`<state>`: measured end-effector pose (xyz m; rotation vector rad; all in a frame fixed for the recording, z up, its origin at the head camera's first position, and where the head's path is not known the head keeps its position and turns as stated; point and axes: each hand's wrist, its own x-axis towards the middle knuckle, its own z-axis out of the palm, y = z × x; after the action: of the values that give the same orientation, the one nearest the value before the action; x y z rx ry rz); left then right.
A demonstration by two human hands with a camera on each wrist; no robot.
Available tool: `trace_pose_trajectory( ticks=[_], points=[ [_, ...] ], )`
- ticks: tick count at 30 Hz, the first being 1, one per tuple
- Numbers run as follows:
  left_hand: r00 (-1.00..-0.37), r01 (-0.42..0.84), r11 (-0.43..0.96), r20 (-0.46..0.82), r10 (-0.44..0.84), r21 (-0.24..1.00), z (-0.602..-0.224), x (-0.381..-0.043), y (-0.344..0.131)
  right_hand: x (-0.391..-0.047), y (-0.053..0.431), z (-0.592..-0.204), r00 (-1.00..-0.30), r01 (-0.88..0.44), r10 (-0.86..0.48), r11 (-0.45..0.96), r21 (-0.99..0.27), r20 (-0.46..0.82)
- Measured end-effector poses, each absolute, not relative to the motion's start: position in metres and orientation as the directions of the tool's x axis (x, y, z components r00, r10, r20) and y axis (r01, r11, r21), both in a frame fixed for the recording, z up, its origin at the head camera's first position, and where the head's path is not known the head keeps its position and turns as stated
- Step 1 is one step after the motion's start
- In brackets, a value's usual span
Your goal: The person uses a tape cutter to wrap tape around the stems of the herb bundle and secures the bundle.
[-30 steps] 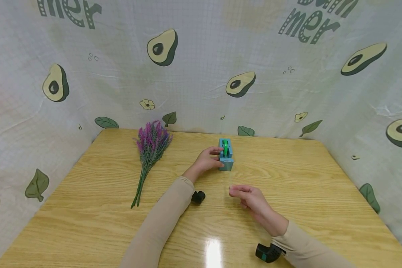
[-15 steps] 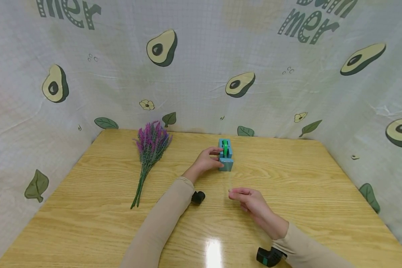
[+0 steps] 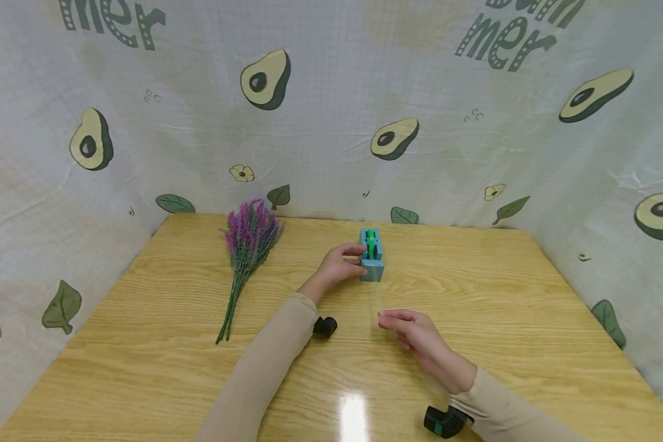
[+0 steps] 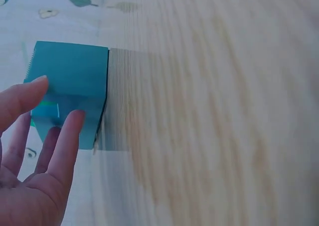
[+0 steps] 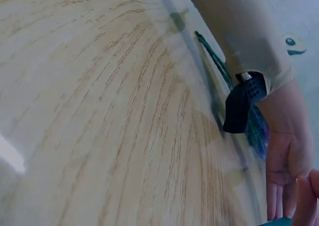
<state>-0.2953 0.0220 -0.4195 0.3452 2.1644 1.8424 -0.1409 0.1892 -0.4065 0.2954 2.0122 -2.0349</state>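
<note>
Head view, nearest first: my R hand (image 3: 417,341) had thumb & fingertip pinched, no real gap, on what looked like the end of a clear tape strip (image 3: 380,298), thin & v. hard to make out. Strip ran approx. straight away from me toward the blue-teal dispenser (image 3: 372,273), which lay ahead of that pinch & slightly L, long axis pointing away, front end facing me. L hand (image 3: 338,265) was the nearer one: fingers loosely spread, nearly straight, tips at its L side; couldn't tell how firmly they pressed. Dispenser = smooth, boxy, prob. plastic, w/ fine teeth (image 4: 29,64) along one front edge (L wrist view) & a bright green core (image 3: 371,242) behind. Table (image 3: 503,294): pale wood, wavy grain, glossy. Off L, a flower bunch (image 3: 251,236), fuzzy purple spikes, thin green stems. Beyond, wrinkled off-white cloth (image 3: 331,92) w/ avocado prints.
</note>
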Motion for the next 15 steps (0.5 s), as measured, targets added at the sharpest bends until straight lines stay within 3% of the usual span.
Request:
trace_pose_trajectory(
  ticks=[15],
  points=[
    [-0.941, 0.073, 0.165, 0.013, 0.338, 0.984, -0.415, -0.284, -0.009, -0.14, 0.19, -0.402, -0.945, 0.32, -0.071, -0.01, -0.947, -0.319]
  ],
)
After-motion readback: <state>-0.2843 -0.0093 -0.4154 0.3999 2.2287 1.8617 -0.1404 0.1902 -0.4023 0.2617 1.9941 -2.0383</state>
